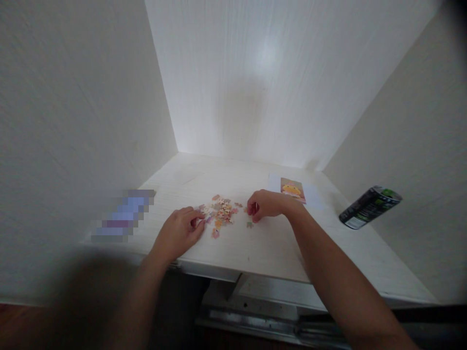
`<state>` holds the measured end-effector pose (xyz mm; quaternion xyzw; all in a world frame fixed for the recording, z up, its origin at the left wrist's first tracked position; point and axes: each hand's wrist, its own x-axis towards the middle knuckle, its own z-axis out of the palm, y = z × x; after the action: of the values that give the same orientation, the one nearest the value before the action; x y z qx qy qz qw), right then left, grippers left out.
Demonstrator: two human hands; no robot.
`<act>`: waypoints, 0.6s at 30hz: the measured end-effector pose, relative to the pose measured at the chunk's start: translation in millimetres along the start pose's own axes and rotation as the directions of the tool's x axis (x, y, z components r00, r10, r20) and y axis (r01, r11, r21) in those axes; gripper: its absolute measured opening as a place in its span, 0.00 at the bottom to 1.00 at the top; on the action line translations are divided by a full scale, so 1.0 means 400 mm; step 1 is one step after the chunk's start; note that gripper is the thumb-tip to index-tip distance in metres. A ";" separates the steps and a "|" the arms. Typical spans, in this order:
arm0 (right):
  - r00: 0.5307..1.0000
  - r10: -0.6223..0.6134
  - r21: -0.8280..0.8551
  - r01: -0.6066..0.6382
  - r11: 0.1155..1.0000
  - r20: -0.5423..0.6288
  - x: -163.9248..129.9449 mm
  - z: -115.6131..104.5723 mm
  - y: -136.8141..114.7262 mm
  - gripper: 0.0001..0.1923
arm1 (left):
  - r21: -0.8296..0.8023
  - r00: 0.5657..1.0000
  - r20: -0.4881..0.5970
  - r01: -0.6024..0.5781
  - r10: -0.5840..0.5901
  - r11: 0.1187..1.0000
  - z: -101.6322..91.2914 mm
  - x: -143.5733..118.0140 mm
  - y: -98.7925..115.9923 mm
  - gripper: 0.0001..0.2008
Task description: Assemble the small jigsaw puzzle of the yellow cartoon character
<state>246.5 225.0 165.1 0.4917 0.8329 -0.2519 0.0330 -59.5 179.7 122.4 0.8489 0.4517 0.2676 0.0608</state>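
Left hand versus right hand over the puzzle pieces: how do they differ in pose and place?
The left hand lies low with fingers curled at the left edge of the puzzle pieces; the right hand sits at their right edge, fingers bent down and pinching, seemingly on a piece. The left hand is nearer the desk's front edge; the right hand is farther back, near the picture card. Both are bare.

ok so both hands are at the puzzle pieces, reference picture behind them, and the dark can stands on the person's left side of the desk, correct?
Not quite: in the head view the dark can is on the person's right side of the desk. The rest holds: left hand and right hand at the puzzle pieces, reference picture behind.
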 end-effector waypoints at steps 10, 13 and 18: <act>0.983 -0.092 -0.089 0.079 0.993 -0.160 0.014 0.008 -0.036 0.04 | -0.011 0.992 0.116 -0.039 0.040 0.999 0.008 -0.011 0.100 0.07; 0.963 -0.090 -0.197 0.039 0.980 -0.253 0.020 0.019 -0.059 0.07 | -0.060 0.984 0.171 -0.037 0.047 0.998 -0.008 -0.019 0.095 0.05; 0.984 -0.066 -0.225 0.028 0.974 -0.165 -0.008 0.021 -0.090 0.09 | -0.135 0.974 0.206 -0.061 0.088 0.989 -0.026 -0.032 0.094 0.04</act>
<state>216.6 204.8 172.7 0.4849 0.8669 -0.1152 0.0100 -43.1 145.9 139.1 0.8834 0.3923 0.2061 0.1527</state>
